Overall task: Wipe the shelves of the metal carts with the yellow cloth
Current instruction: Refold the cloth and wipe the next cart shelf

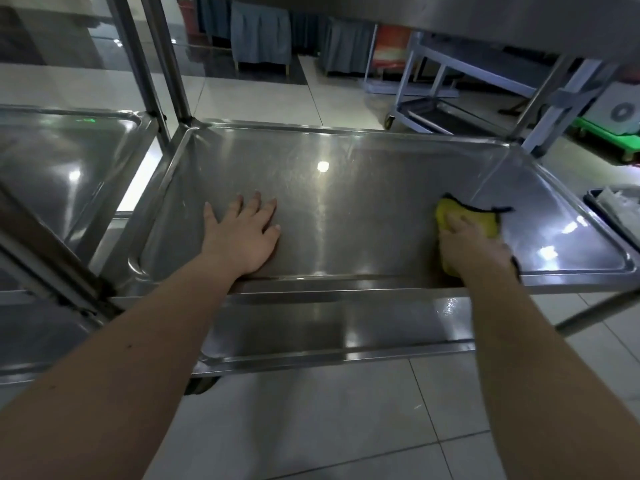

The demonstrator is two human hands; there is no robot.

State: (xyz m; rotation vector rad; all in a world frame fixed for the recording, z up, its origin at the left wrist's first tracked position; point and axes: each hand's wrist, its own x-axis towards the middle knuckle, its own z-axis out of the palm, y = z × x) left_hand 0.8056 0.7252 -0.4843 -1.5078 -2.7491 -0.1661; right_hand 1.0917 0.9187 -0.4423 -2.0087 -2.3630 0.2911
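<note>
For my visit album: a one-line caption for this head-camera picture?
Right hand holds a yellow cloth on a metal cart's shelf while the left hand rests flat.

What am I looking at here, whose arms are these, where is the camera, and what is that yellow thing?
There is no machine here. A person wears a camera on their head, and it looks down at their own bare arms. The left hand rests flat, fingers spread, on the shiny steel tray shelf of a metal cart. The right hand holds a yellow cloth with dark edging against the same shelf, near its right side. A lower shelf shows beneath, and a second metal cart stands to the left.
</note>
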